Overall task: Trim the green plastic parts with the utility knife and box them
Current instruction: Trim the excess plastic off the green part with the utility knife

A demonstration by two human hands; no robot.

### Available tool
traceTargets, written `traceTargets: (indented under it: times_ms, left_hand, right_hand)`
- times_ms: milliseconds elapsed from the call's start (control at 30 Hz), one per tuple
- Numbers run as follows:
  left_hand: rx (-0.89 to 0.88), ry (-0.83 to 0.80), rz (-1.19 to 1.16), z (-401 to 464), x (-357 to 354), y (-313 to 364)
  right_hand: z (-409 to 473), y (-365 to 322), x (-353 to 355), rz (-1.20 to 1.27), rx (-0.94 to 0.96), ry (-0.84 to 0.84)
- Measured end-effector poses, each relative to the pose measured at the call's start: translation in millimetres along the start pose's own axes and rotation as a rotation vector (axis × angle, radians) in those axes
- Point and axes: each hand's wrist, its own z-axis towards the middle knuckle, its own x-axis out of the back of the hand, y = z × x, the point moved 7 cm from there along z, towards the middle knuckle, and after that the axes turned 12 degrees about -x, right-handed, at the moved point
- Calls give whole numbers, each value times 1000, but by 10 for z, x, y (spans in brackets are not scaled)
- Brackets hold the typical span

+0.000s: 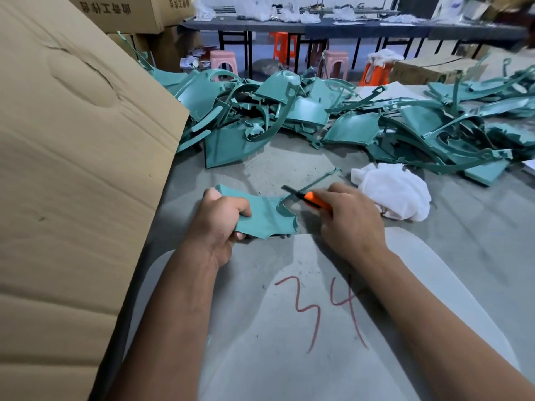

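Observation:
My left hand (221, 221) grips a flat green plastic part (267, 217) by its left edge, just above the grey table (463, 227). My right hand (351, 219) holds an orange utility knife (314, 199); its dark blade (291, 191) lies against the part's upper right curved edge. A thin green strip (321, 178) runs up and to the right from the blade. A big heap of green plastic parts (318, 117) covers the far side of the table.
A tall cardboard box flap (72, 169) rises along the left edge of the table. A crumpled white cloth (393, 189) lies right of my right hand. Red "34" (321, 308) is written on the near tabletop. Stools (224, 62) and tables stand behind.

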Motion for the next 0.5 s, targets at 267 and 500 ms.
traceTargets:
  times_ms: [267,500]
  left_hand:
    - [64,31,-153,47,57,-58]
    - [36,10,-157,44,40,-71]
  right_hand:
    - [171,323,25,-79,-225,77]
    - [-47,1,2,33,48,-60]
